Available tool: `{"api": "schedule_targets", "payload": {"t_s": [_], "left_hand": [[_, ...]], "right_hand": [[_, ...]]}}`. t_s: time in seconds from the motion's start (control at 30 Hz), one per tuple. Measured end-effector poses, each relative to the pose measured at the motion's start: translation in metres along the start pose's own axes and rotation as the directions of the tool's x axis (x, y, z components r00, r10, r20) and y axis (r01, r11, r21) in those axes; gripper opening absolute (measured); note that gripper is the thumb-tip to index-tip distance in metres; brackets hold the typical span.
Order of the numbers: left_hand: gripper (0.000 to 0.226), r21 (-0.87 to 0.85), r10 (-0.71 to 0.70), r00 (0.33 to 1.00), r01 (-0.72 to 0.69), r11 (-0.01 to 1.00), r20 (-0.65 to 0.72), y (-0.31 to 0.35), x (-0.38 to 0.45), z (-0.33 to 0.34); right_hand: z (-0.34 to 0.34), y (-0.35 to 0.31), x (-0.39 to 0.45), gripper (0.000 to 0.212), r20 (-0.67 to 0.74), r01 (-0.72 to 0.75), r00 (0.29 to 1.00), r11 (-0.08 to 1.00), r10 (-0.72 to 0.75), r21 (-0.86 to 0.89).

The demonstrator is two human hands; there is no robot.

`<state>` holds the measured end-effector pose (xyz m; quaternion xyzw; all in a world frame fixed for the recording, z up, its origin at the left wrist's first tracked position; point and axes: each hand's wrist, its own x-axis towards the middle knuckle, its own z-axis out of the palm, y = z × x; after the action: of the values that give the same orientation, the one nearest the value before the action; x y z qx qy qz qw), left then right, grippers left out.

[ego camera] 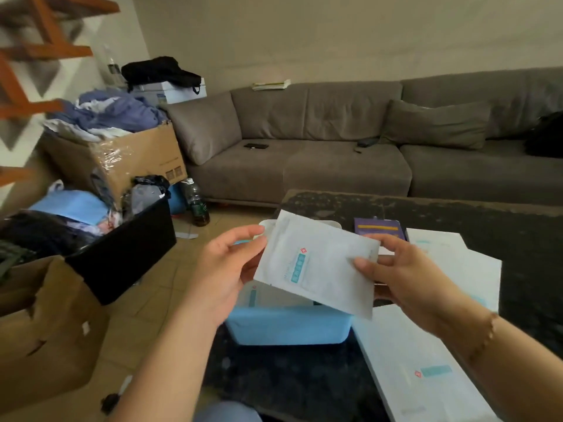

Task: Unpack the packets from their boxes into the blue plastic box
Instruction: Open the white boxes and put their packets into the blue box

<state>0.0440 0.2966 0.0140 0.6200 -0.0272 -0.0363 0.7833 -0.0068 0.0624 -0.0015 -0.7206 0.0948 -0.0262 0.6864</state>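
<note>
Both hands are up over the blue plastic box (289, 327), sharing one packet (316, 263) between them: a flat, pale grey-white sachet with a small teal label strip and a red star mark near its middle, tilted so its top corner points toward the sofa (335, 141). The left hand (227, 269) grips the packet's left edge, fingers curled behind it and thumb to the front; the right hand (405, 269) pinches the right edge, thumb on the face, a thin bracelet (487, 333) at the wrist. The packet's lower corner hangs just over the box's near right corner. Inside the box another pale packet (259, 295) with the same teal strip stands against the left wall. The box sits at the left edge of the dark counter (457, 214), with tiled floor (170, 284) directly beside it. To the right, two flat white boxes (426, 360) lie on the counter, the nearer one almost touching the blue box's right side, and a purple box (380, 228) sits just behind the hands. On the floor to the left, a black bin (128, 254) stuffed with clothes and brown cardboard boxes (45, 330) stand near; the far stretch of counter toward the sofa lies open.
</note>
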Motion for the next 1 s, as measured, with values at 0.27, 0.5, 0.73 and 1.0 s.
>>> {"api": "schedule_targets", "payload": {"t_s": [0.27,0.5,0.73,1.0], "left_hand": [[0.027,0.751,0.188,0.981,-0.167,0.639,0.058,0.006,0.037,-0.053],[0.024,0.850,0.291,0.944,-0.279,0.448,0.156,-0.006,0.044,-0.058],[0.035,0.884,0.161,0.924,-0.379,0.272,0.346,-0.020,0.058,-0.046],[0.033,0.907,0.117,0.903,-0.420,0.039,0.413,-0.035,0.066,-0.042]], "right_hand": [[0.051,0.003,0.055,0.036,-0.021,-0.006,1.000,0.975,0.001,-0.222],[0.073,0.023,0.072,0.031,0.035,-0.172,0.981,0.942,0.190,-0.287],[0.083,0.018,0.067,0.036,0.028,-0.148,0.984,0.886,0.178,-0.441],[0.073,0.007,0.061,0.062,0.072,-0.031,0.988,0.641,0.134,-0.767]]}}
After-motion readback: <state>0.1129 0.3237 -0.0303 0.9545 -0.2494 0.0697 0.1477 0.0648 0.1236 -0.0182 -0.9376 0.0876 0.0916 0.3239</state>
